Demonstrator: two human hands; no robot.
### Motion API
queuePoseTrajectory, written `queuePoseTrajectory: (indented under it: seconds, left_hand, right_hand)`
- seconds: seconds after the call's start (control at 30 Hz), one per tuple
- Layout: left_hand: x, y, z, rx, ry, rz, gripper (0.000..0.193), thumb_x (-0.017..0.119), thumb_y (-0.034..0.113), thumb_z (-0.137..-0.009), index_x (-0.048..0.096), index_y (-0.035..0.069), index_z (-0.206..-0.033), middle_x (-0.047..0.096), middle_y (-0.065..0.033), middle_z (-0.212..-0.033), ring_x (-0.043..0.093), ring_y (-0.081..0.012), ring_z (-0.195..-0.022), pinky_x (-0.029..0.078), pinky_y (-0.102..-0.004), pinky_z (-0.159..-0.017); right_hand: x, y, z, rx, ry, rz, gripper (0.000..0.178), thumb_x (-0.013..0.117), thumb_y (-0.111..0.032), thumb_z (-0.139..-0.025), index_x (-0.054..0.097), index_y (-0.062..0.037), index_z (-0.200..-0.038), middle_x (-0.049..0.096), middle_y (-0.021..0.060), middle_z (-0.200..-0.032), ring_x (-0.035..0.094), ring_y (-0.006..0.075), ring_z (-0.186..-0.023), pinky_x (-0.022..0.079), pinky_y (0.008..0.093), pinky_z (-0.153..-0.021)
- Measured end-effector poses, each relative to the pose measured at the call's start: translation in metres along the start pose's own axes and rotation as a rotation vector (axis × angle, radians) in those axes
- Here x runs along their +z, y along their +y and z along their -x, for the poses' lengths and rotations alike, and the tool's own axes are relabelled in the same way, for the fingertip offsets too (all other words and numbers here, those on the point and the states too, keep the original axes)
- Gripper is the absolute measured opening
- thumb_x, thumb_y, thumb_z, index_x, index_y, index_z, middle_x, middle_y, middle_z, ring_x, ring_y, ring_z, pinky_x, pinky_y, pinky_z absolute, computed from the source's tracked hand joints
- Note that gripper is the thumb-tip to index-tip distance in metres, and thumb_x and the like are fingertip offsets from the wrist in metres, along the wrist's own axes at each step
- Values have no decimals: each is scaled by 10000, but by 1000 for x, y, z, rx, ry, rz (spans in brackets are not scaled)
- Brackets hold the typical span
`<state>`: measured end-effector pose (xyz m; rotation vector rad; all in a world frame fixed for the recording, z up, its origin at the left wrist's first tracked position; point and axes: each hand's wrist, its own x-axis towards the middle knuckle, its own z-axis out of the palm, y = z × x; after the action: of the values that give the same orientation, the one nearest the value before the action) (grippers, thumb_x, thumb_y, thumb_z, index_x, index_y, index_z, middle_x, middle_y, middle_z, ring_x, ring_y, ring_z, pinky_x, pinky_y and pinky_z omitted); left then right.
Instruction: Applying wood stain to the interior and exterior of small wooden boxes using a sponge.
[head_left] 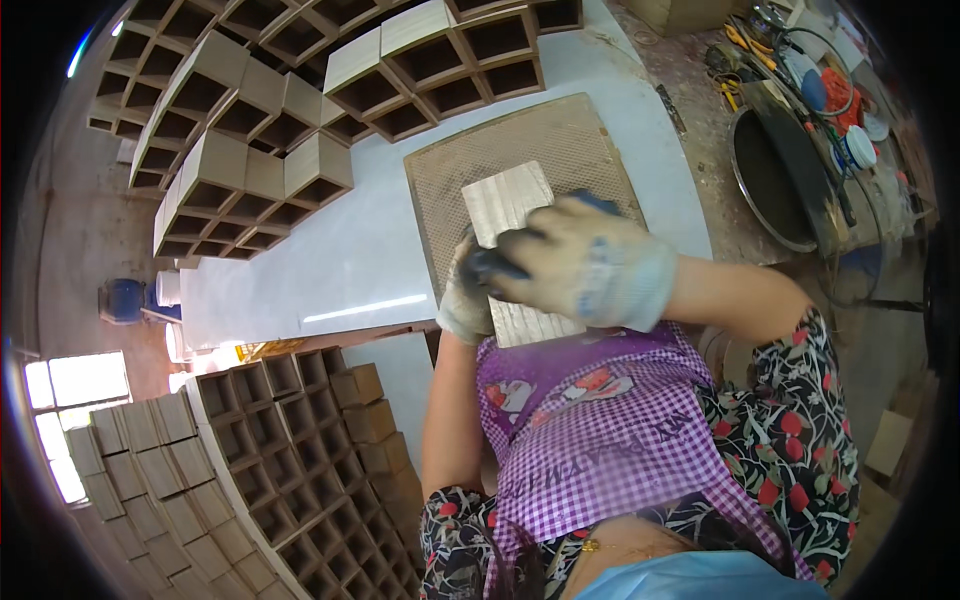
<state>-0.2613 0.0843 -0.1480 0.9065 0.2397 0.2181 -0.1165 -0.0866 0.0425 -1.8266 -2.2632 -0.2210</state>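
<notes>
A pale wooden box (507,197) with a streaked, grained face lies tilted over a textured tan mat (590,130), its near end close to my apron. My left hand (466,295), in a cream work glove with dark fingers, is closed along the box's left side. Across the middle of the box lies my right hand (585,260), gloved the same way, its fingers curled and slightly blurred. Dark patches show at the right fingers; whether they are glove coating or a held thing is hidden.
The mat rests on a white table (370,220). Open wooden boxes (430,60) stand stacked along its far left, with another stack (290,430) at lower left. On the right are a round dark basin (770,180), cables, tools and a small white tub (855,148).
</notes>
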Motion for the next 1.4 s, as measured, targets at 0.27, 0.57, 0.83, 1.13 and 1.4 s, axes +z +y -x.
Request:
queuePoseTrajectory:
  seconds: [0.27, 0.57, 0.83, 1.13, 1.4]
  left_hand:
    - [19, 0, -1, 53, -69, -313, 631, 552, 428, -940, 428, 73, -1446, 442, -96, -1473, 354, -262, -1397, 248, -442, -1166]
    - [22, 4, -9, -37, 141, 122, 1033, 605, 742, -809, 337, 6, -1484, 466, -151, -1435, 488, -262, -1303, 442, -410, -1075]
    - [30, 6, 1, 5, 94, -254, 648, 688, 273, -893, 402, -6, -1403, 501, -123, -1370, 512, -225, -1234, 438, -382, -1052]
    - [47, 22, 0, -137, 167, 215, 709, 479, 561, -975, 352, 71, -1471, 483, -91, -1413, 496, -226, -1281, 423, -391, -1094]
    - [50, 19, -9, -3, 103, 2, 720, 636, 463, -908, 415, 2, -1415, 526, -116, -1367, 535, -213, -1235, 478, -391, -1041]
  right_hand:
    - [28, 66, -79, 368, -270, 22, 232, 580, -277, -920, 695, -106, -1027, 683, 133, -972, 673, 304, -955, 535, 417, -870]
    - [25, -11, -10, -270, -141, -134, 251, 583, -260, -871, 640, -129, -1077, 640, 90, -984, 664, 238, -902, 556, 403, -756]
    - [30, 70, -27, 436, -79, -76, 267, 626, -280, -889, 663, -109, -1092, 651, 135, -1050, 648, 286, -1005, 526, 433, -879]
    - [-4, -3, 31, -54, -158, -31, 307, 612, -304, -833, 676, -178, -1105, 659, 36, -972, 642, 214, -847, 529, 384, -745]
    - [26, 41, -4, 342, -31, -68, 287, 662, -264, -870, 643, -134, -1125, 637, 96, -938, 638, 288, -919, 511, 428, -816]
